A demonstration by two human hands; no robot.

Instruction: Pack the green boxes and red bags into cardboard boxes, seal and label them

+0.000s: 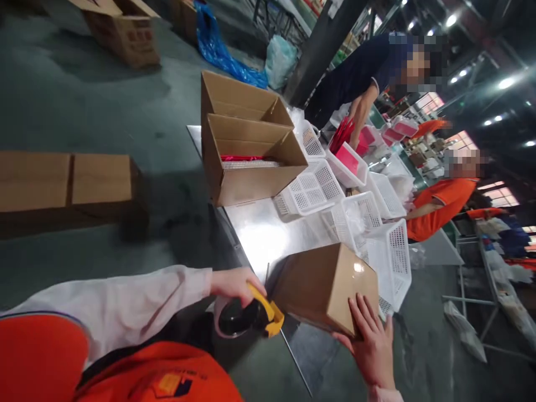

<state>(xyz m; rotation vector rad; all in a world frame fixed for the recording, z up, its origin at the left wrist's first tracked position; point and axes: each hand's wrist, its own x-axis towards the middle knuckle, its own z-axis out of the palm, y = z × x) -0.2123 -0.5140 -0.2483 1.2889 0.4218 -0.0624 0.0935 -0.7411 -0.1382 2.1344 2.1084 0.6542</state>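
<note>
Left hand is gripping a yellow-handled tape dispenser, fingers curled shut around the handle, holding it against the near-left end of a closed cardboard box. Right hand is pressing flat on the box's near-right face, fingers spread open, grasping nothing. The box is sitting at the near edge of a metal table. Farther along the table, an open carton is standing with red items inside; white perforated baskets are lying to its right. Two other people are working at the far right.
</note>
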